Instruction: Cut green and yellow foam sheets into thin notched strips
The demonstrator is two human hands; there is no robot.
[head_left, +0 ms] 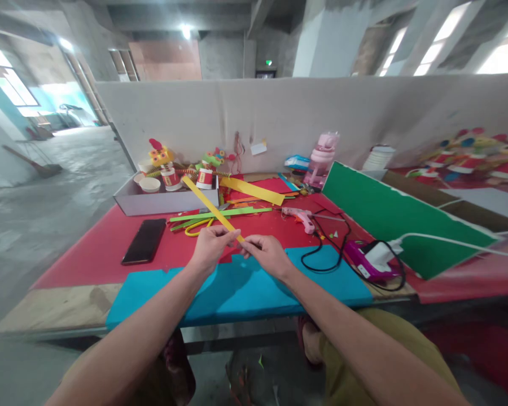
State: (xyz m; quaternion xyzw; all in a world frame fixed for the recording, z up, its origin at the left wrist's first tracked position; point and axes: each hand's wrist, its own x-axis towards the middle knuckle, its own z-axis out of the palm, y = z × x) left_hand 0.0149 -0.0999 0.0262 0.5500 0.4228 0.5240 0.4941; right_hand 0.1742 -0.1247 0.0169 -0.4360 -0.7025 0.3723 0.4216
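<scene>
A long yellow paper strip (207, 203) slants up and to the left above the table. My left hand (214, 243) pinches it near its lower end. Right beside, the thumb and fingers of my right hand (265, 254) are closed on the strip's very end. Behind the hands lie green paper strips (241, 212) and a pair of yellow-handled scissors (198, 227), partly covered. A wider yellow paper piece (254, 190) rests farther back. To the right of the hands is a pink glue gun (300, 218) with a black cord.
A black phone (144, 241) lies at left. Behind it, a white box (165, 202) holds paper cups and cup figures. A purple power strip (370, 262) with a white plug and a green board (400, 223) stand right. Blue sheet (237, 290) covers the front edge.
</scene>
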